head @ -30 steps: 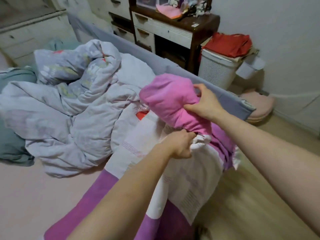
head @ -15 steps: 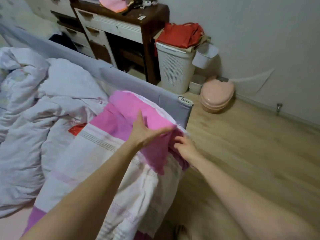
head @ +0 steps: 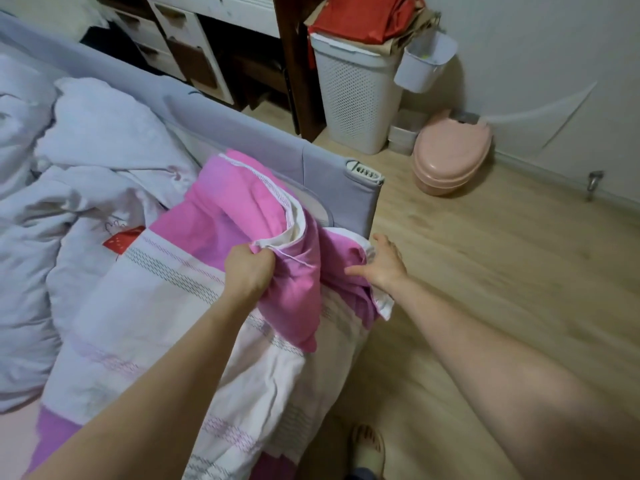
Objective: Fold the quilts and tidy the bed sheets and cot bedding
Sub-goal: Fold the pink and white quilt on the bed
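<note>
Gripping, left hand: the left hand (head: 247, 271) is curled into a fist round a bunched fold of the pink and white quilt (head: 194, 306), just at its white-piped edge, holding that fold lifted off the rest.
Right hand: the right hand (head: 382, 263) has its fingers spread and fairly straight, touching the pink fabric at the quilt's corner by the edge of the bed; whether the thumb pinches any cloth cannot be told.
Quilt: it lies across the near corner of the bed, pink at the raised part, white with faint dashed stripes lower down, and one side hangs over the bed's edge toward the floor.
Grey-white duvet: the grey-white duvet (head: 86, 161) is crumpled in a heap to the left, touching the quilt; a small red patch shows on it.
Bed rail: the grey fabric bed rail (head: 277, 147) runs along the far side and ends just beyond the quilt.
Beyond the bed: a white laundry basket (head: 353, 95) stands beside a dark wooden desk (head: 294, 64), with red cloth (head: 363, 15) on top and a small white bin (head: 424, 62) hung at its side.
Floor: a pink seat lid (head: 450, 150) lies near the wall on the wooden floor (head: 485, 271); a slippered foot (head: 367, 448) shows at the bottom.
</note>
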Motion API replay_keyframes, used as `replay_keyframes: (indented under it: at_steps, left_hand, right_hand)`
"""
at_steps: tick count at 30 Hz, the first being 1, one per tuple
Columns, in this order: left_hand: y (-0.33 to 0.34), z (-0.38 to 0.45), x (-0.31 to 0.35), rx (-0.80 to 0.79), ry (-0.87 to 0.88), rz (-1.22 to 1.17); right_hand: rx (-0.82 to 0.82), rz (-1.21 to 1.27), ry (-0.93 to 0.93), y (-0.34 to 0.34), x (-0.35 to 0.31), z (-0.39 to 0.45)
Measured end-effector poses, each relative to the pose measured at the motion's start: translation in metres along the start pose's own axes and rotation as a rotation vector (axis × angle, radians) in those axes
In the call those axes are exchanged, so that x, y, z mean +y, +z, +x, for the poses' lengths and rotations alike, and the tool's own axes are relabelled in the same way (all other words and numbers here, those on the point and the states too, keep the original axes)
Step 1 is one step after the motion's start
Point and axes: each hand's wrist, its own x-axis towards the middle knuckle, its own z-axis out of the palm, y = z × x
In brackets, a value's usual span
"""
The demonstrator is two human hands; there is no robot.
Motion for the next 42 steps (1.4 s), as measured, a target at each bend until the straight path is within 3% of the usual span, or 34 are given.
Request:
replay_keyframes:
  at_steps: [5, 7, 11, 14, 16, 18, 19, 22, 24, 26, 29, 31, 36, 38, 42]
  left_hand:
    - [0.003, 0.006, -0.003, 0.005, 0.040, -0.031]
    - [-0.002, 0.004, 0.003, -0.176, -0.012, -0.092]
    - [-0.019, -0.013, 0.034, -0.582, 0.043, 0.153]
    - [0.000, -0.042, 0.042, -0.891, -0.126, -0.018]
    - [0.031, -0.057, 0.031, -0.958, -0.241, -0.004]
    - [0.062, -0.049, 0.025, -0.875, 0.023, 0.426]
    - [0.067, -0.039, 0.021, -0.724, 0.202, 0.654]
    - [0.072, -0.009, 0.028, -0.335, 0.543, 1.007]
    - [0.074, 0.011, 0.038, -0.305, 0.741, 1.302]
    - [0.077, 0.026, 0.044, -0.374, 0.884, 1.529]
    - [0.079, 0.039, 0.046, -0.430, 0.987, 1.672]
    - [0.082, 0.045, 0.046, -0.440, 0.972, 1.645]
    - [0.080, 0.034, 0.036, -0.441, 0.782, 1.525]
    - [0.081, 0.031, 0.035, -0.473, 0.775, 1.479]
    - [0.082, 0.061, 0.047, -0.622, 0.951, 1.772]
  right_hand:
    - [-0.073, -0.177, 0.073, 0.032, 0.012, 0.041]
    - [-0.109, -0.126, 0.097, 0.035, 0.019, 0.049]
    - [-0.214, 0.075, 0.094, 0.014, 0.016, 0.049]
    - [-0.366, 0.393, 0.159, -0.013, 0.014, 0.038]
    - [-0.506, 0.616, 0.207, -0.029, 0.022, 0.031]
    - [-0.576, 0.746, 0.233, -0.045, 0.031, 0.026]
    - [-0.616, 0.736, 0.204, -0.048, 0.031, 0.022]
    - [-0.617, 0.368, -0.089, -0.044, 0.037, 0.005]
    - [-0.516, 0.117, -0.232, -0.025, 0.043, -0.002]
    - [-0.359, 0.025, -0.211, -0.001, 0.045, -0.002]
    - [-0.132, -0.099, -0.171, 0.026, 0.050, 0.003]
    - [-0.067, -0.097, -0.173, 0.038, 0.053, 0.010]
    - [-0.164, -0.143, -0.137, 0.047, 0.052, 0.015]
    - [-0.223, -0.217, -0.203, 0.049, 0.057, 0.010]
    - [-0.242, -0.277, -0.336, 0.050, 0.064, 0.004]
